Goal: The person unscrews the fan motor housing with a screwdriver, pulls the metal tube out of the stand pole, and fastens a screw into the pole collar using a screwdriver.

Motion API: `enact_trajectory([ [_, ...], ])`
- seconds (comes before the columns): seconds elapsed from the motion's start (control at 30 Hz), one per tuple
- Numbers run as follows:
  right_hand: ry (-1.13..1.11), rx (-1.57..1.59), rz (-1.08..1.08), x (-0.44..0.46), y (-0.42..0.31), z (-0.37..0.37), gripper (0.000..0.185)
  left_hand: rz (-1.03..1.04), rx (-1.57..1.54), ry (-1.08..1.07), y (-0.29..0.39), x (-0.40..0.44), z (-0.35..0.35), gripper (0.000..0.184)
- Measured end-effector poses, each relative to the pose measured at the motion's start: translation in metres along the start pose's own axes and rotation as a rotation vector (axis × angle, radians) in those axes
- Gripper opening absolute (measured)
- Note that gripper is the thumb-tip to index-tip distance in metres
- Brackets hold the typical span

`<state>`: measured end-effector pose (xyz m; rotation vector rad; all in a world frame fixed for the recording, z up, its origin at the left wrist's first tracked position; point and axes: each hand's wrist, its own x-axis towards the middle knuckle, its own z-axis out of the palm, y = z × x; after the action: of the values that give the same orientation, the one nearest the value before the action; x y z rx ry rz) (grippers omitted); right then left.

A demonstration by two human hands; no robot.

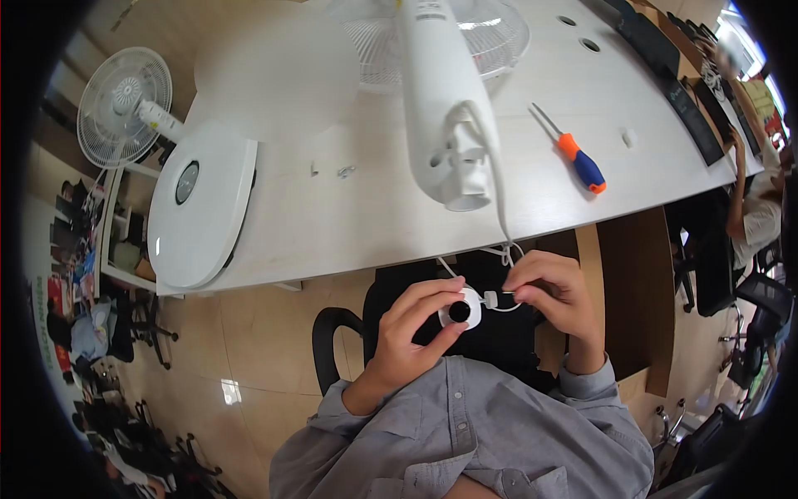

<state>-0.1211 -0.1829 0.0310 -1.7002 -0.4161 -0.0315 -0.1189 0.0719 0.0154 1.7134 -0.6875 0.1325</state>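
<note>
It looks like a shared office or workroom: a pale counter [357,224] with round cable holes [589,45], wheeled office chairs [150,326] on a glossy tiled floor [241,358], open shelving [125,224], and people [758,204] on both sides of the room.

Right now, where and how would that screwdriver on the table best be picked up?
I'd grip the screwdriver by its thick blue-and-orange handle, bringing the right hand from the near edge of the table once free. It lies flat, handle end toward that edge, thin shaft pointing away.
</note>
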Motion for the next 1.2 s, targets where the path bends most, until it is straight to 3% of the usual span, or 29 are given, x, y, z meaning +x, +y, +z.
enact_trajectory([
  [0.3,-0.073,0.016,-0.107,0.003,0.010,0.017,0.010,-0.054,0.031,-0.029,-0.001,-0.005,0.006,0.028],
  [0.67,-0.024,-0.027,-0.178,-0.002,0.014,0.015,0.012,-0.084,-0.074,0.034,0.000,-0.005,0.020,0.030],
  [0.77,0.056,-0.053,-0.190,-0.004,0.009,0.000,0.012,-0.051,-0.028,-0.056,-0.004,-0.007,0.017,0.029],
  [0.9,0.339,-0.352,-0.098,0.023,-0.001,-0.032,0.006,-0.044,-0.035,-0.067,-0.004,-0.006,0.017,0.029],
  [1.07,0.328,-0.739,-0.117,0.105,0.053,-0.055,0.008,-0.020,-0.039,-0.073,-0.005,-0.002,0.019,0.028],
  [1.2,0.255,-0.861,-0.093,0.131,0.063,-0.056,0.011,-0.005,-0.048,-0.055,-0.006,-0.002,0.017,0.029],
])
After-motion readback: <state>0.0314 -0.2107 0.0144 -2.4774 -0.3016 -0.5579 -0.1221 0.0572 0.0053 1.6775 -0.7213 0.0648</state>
